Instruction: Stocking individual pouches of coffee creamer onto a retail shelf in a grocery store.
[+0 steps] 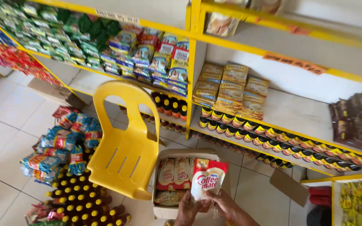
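- Yellow shelves (191,62) fill the upper part of the view, stocked with green and blue sachet strips (147,54), tan packets (231,90) and a long row of small dark bottles with yellow caps (273,138) lying on their sides.
- A yellow plastic chair (126,142) stands on the white tiled floor (5,138), just left of an open cardboard box (168,209); more blue packets (59,146) and capped bottles (80,201) are heaped on the floor to the chair's left.
- The box sits directly below the hands and holds several more pouches (174,173) of the same kind, standing on end in a row.
- A red-and-white creamer pouch (208,180) is held upright above the right side of the box, its long axis near vertical and tilted slightly right, its printed face towards the camera.
- The pouch rises straight up from the grip: both hands close on its bottom edge, so nearly all of it stands above the fingers.
- The left hand (189,211) clasps the lower left corner; the right hand (227,207) clasps the lower right, and the two are about equally near.
- The pouch looks flat, glossy and soft-sided; whether it is one pouch or several joined in a strip is hard to tell, since its lower end is hidden by the fingers.
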